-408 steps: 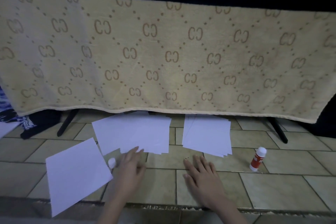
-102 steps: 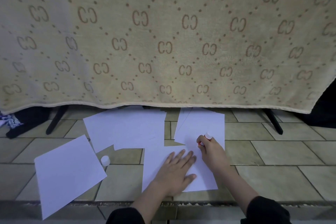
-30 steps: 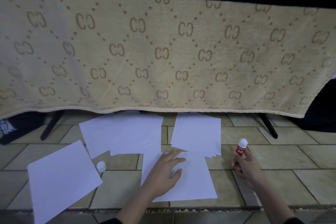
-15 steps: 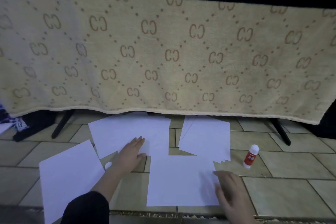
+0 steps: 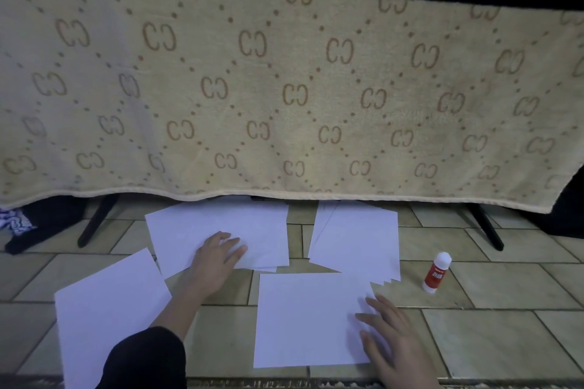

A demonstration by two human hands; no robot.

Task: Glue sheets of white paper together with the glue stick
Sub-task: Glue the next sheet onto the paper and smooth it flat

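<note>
A white sheet (image 5: 303, 319) lies flat on the tiled floor in front of me. My right hand (image 5: 393, 341) rests on its right edge with straight, spread fingers. My left hand (image 5: 215, 257) lies flat on a stack of white sheets (image 5: 252, 227) at the middle left, fingers extended. A second stack of sheets (image 5: 357, 237), fanned at its lower edge, sits to the right of it. The red glue stick (image 5: 437, 272) stands upright on the floor to the right, apart from both hands. The glue stick's white cap is hidden behind my left hand.
One more white sheet (image 5: 107, 316) lies tilted at the lower left. A beige patterned towel (image 5: 284, 88) hangs over a rack with black legs (image 5: 96, 219) just behind the papers. Dark cloth (image 5: 34, 227) lies at the far left.
My left hand has slid further onto the middle-left stack. My right hand has moved up along the right edge of the front sheet. The glue stick has stood untouched since the right hand let it go.
</note>
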